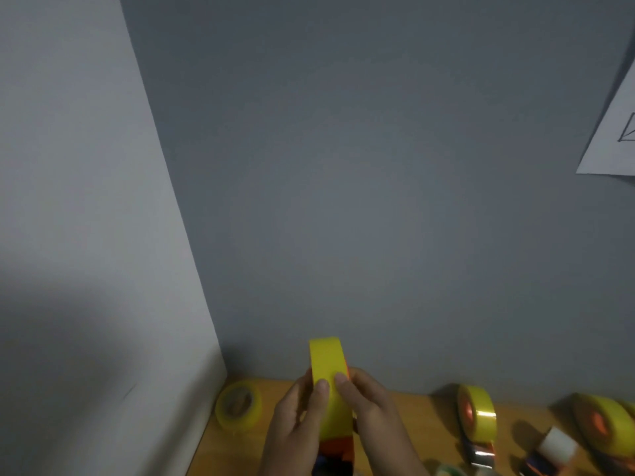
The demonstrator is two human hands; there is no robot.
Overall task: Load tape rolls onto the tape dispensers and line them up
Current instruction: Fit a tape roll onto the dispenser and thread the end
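From the head camera, a person's left hand (302, 417) and right hand (371, 407) meet low in the frame around a yellow tape roll (329, 379) that stands on edge above an orange dispenser (338, 446), the roll apparently seated on or being pressed onto it. Both thumbs lie flat on the roll's outer face, side by side, while the other fingers curl round its flanks, so each hand is grasping the roll rather than resting loose. The roll sits squarely between the two palms, its upper half rising clear of the fingertips against the grey wall (378, 201).

On the wooden bench (426, 427), to the right, two more dispensers already carry yellow tape: a loaded dispenser (477, 415) just beside the right wrist, and a second loaded dispenser (603, 426) near the frame's edge, the pair standing roughly in a row. A white roller part (556, 444) shows between them. To the left, a spare yellow roll (238, 408) lies flat in the corner, not yet mounted.

By these signs the job looks past halfway: two units finished, a third in hand, at least one roll waiting. Whether another empty dispenser remains cannot be told, since the bottom edge cuts the bench off. A sheet of paper (611, 146) hangs on the wall at upper right.
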